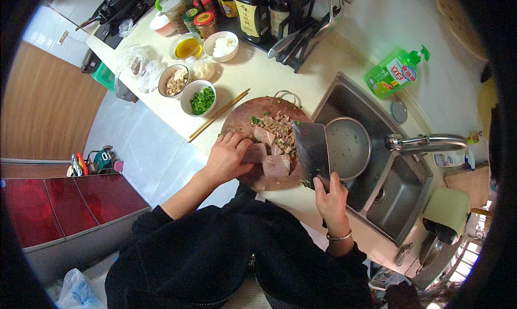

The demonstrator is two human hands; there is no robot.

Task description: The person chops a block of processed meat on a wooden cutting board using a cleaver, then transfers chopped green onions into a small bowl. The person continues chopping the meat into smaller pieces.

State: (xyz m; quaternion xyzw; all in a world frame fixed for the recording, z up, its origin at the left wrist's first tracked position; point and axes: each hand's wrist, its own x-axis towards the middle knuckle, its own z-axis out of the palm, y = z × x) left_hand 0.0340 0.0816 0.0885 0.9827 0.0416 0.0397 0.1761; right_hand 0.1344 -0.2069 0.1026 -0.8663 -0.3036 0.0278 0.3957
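A round wooden cutting board lies before me. On it are several pale pink blocks of what looks like raw meat, beside a heap of thin-cut meat. At the board's left side, my left hand grips one darker meat block between thumb and fingers. My right hand holds a cleaver near the base of its broad blade; the handle is mostly hidden. The blade is over the board's right edge, right of the heap, with bits of green on it.
A metal pot with cloudy water sits in the double sink. Chopsticks lie left of the board, near bowls of chopped green onion and minced food. Bottles and a knife rack stand at the back.
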